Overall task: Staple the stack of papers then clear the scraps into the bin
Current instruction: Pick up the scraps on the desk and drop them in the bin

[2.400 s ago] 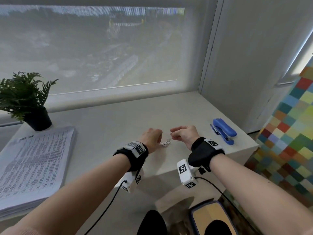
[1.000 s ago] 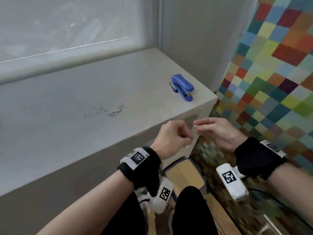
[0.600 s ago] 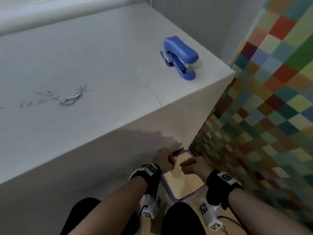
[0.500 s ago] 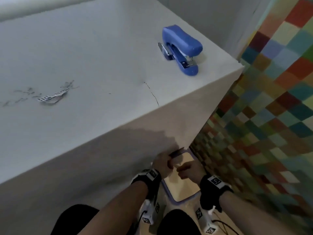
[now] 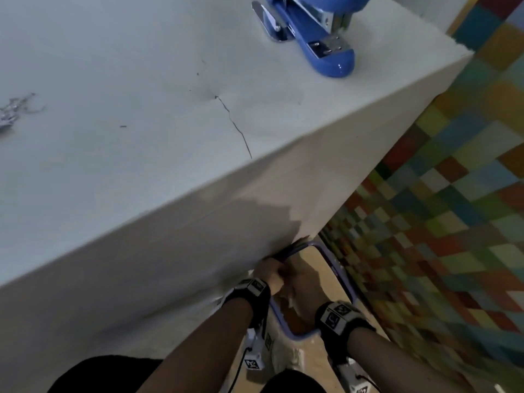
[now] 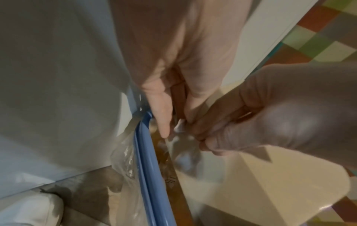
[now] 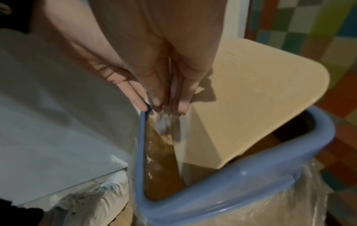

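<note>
Under the table's corner stands a bin with a blue rim (image 5: pixel 344 282) (image 7: pixel 231 206) and a cream swing lid (image 7: pixel 251 99). Both hands are at its far left corner. My right hand (image 5: pixel 304 282) (image 7: pixel 166 104) points down into the gap beside the lid, fingertips bunched on white paper scraps (image 6: pixel 179 126); blurred white bits (image 7: pixel 162 123) show just below them. My left hand (image 5: pixel 272 275) (image 6: pixel 173 119) has straight fingers touching the rim (image 6: pixel 148 160). More scraps (image 5: pixel 8 114) lie on the table at the far left. The paper stack is out of view.
A blue stapler (image 5: pixel 312 26) sits near the far right corner of the white table (image 5: pixel 141 95), which has a thin crack. A clear liner bag (image 7: pixel 289 198) hangs over the bin's rim. Coloured checkered flooring (image 5: pixel 439 194) lies to the right.
Both hands left the table with scraps and went down to the bin under its corner. In the last half second they reached the rim and the view leaned further over the table.
</note>
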`<action>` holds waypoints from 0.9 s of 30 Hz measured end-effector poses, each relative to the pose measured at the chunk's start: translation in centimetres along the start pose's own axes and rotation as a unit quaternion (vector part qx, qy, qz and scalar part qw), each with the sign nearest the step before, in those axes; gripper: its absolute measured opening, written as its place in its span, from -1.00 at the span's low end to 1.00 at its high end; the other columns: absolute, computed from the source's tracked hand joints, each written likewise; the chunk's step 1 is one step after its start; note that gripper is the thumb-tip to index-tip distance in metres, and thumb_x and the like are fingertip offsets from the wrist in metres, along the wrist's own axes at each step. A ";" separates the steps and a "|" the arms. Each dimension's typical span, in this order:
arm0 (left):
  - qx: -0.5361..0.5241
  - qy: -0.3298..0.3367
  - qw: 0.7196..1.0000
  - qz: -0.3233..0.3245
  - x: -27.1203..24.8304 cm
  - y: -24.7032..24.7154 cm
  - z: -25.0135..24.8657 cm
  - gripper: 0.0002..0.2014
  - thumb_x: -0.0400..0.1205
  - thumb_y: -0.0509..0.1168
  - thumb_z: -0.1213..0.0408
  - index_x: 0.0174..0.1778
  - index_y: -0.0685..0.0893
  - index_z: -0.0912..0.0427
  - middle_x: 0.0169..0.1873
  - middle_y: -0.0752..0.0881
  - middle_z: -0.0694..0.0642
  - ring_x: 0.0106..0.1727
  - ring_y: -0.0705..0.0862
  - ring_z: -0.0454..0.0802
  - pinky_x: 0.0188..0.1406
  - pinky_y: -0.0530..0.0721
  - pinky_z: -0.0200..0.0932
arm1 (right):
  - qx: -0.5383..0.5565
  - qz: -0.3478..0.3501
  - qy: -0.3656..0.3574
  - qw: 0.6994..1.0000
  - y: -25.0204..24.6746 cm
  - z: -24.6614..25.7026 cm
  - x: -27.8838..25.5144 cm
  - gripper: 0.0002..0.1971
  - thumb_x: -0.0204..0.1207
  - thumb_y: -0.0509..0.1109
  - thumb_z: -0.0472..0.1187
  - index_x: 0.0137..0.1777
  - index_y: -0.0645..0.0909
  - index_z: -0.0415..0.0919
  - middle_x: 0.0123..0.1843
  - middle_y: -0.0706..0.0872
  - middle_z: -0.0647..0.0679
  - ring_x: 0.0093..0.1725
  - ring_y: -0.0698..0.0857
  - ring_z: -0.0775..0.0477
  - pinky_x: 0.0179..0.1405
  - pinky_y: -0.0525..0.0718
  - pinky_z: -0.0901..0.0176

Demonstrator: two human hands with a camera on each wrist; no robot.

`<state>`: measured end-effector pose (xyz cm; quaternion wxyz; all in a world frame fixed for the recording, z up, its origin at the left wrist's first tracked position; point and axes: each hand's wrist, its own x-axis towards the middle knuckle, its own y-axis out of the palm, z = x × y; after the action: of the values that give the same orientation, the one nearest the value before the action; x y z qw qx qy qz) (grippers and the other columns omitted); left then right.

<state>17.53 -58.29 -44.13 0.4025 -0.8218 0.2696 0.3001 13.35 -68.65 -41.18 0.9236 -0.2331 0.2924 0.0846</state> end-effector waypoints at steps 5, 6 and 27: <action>0.066 0.037 0.997 0.030 0.1 -0.3 -0.4 -0.76 0.57 0.21 0.39 -0.02 0.76 0.39 0.05 0.78 0.34 0.12 0.73 0.28 0.13 0.66 0.09 | -0.083 0.043 0.093 0.991 0.7 -2.0 1.1 -0.81 0.47 0.29 -0.36 -0.06 0.63 -0.06 -0.03 0.72 -0.22 -0.14 0.45 -0.08 -0.13 0.41 0.13; 0.070 0.044 0.996 0.033 0.2 -0.2 -0.5 -0.76 0.56 0.21 0.40 -0.02 0.77 0.37 0.05 0.79 0.33 0.11 0.73 0.27 0.13 0.68 0.10 | -0.048 0.052 0.079 0.994 0.8 -1.9 1.2 -0.76 0.43 0.26 -0.40 -0.06 0.61 -0.06 -0.05 0.71 -0.15 -0.19 0.52 -0.12 -0.21 0.49 0.11; 0.161 0.224 0.961 -0.029 -14.0 -8.8 -8.3 -0.57 0.58 0.31 0.38 0.40 0.55 0.24 0.31 0.64 0.32 0.21 0.65 0.22 0.00 0.56 -0.12 | -0.132 0.025 -0.039 0.990 -11.2 11.2 -9.6 -0.79 0.66 0.23 -0.23 -0.06 0.70 -0.23 -0.17 0.68 -0.10 -0.31 0.56 0.02 -0.21 0.53 0.15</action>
<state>16.45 -57.64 -25.68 0.4671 -0.7999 0.3735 0.0491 14.37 -73.27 -23.28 0.8930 -0.3422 0.2483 0.1542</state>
